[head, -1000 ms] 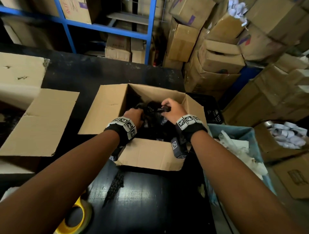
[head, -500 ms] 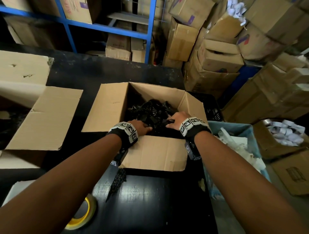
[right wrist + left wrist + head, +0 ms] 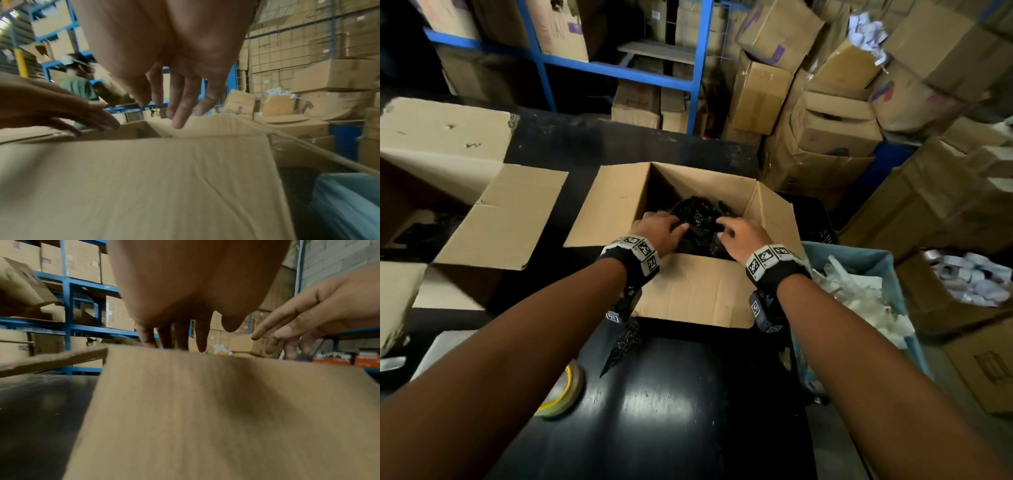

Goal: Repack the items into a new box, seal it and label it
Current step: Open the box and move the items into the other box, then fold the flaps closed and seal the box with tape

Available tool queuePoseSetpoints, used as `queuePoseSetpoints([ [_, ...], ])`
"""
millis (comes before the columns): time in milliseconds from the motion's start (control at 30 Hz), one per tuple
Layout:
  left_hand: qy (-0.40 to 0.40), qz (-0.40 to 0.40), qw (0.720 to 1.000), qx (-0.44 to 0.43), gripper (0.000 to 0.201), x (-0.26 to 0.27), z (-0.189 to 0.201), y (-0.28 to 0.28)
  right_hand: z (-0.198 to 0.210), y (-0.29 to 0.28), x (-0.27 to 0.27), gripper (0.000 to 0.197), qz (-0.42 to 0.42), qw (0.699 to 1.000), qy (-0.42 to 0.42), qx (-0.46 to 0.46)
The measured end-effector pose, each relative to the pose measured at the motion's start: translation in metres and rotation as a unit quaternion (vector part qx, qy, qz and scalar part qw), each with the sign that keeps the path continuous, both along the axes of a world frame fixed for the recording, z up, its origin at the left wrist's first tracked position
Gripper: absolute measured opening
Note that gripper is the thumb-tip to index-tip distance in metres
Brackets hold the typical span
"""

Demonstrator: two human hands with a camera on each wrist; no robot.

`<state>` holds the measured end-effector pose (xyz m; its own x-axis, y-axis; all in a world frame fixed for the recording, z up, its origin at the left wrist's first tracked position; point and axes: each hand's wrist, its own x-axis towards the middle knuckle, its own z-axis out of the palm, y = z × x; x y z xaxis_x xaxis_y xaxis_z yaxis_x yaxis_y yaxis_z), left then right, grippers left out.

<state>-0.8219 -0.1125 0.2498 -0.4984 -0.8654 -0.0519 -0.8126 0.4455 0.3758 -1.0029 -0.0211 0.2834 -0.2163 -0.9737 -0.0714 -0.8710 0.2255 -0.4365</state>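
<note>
An open cardboard box (image 3: 690, 291) stands mid-table with its flaps out, and a heap of black items (image 3: 698, 210) lies inside. My left hand (image 3: 659, 228) and right hand (image 3: 739, 233) hover side by side over the near part of the heap. Neither holds anything. In the left wrist view my left fingers (image 3: 180, 337) point down past the near flap (image 3: 205, 402). The right wrist view shows my right fingers (image 3: 180, 107) loosely spread above the box's opening. Whether the fingertips touch the items cannot be told.
A second open box (image 3: 493, 219) with dark contents sits at the left. A tape roll (image 3: 561, 394) and a stray black item (image 3: 625, 342) lie near the table's front. A blue bin (image 3: 887, 274) of white scraps stands at the right. Stacked cartons and blue shelving stand behind; a person (image 3: 79, 84) works beyond.
A second ago both hands gripped black items inside the box. They have let go and drawn back toward the near edge, fingers now loose.
</note>
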Motion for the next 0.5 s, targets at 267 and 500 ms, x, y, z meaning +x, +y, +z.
queuePoseSetpoints([
  [267,0.253,0.144,0.956,-0.028,0.032,0.082,-0.006,0.148,-0.004,0.025,0.063,0.023,0.067,0.986,-0.122,-0.09],
  [500,0.328,0.368,0.842,0.22,0.029,0.208,-0.112,0.343,-0.048,0.054,0.148,0.022,0.18,0.965,-0.183,0.052],
])
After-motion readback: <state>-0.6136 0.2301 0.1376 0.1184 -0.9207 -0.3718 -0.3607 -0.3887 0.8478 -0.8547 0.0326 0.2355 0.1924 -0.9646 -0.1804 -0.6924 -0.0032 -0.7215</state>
